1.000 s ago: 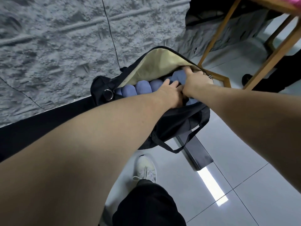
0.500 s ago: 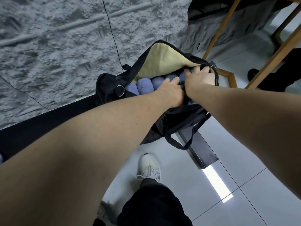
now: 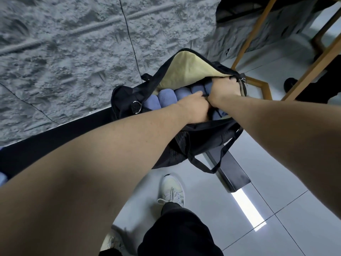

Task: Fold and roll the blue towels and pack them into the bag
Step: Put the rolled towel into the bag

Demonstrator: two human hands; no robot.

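Note:
A black bag (image 3: 199, 145) with a pale yellow lining (image 3: 186, 71) lies open at the edge of a grey textured table (image 3: 73, 52). A row of rolled blue towels (image 3: 164, 97) fills its mouth. My left hand (image 3: 193, 108) rests at the near rim over the rolls, its fingertips pinched on a dark strip of the bag's edge. My right hand (image 3: 224, 89) is curled into a fist at the right end of the opening, beside the zipper end (image 3: 243, 79), closed on the bag's rim. The towels under both hands are hidden.
Wooden chair legs (image 3: 258, 30) stand to the right over a tiled floor (image 3: 276, 182). A black table foot (image 3: 232, 172) runs below the bag, whose strap (image 3: 212, 170) hangs down. My white shoe (image 3: 172, 189) is below. A dark shoe (image 3: 290, 84) sits at far right.
My right hand's fingers, spread over the towels before, have curled into a fist at the bag's right end. The left hand stays at the near rim.

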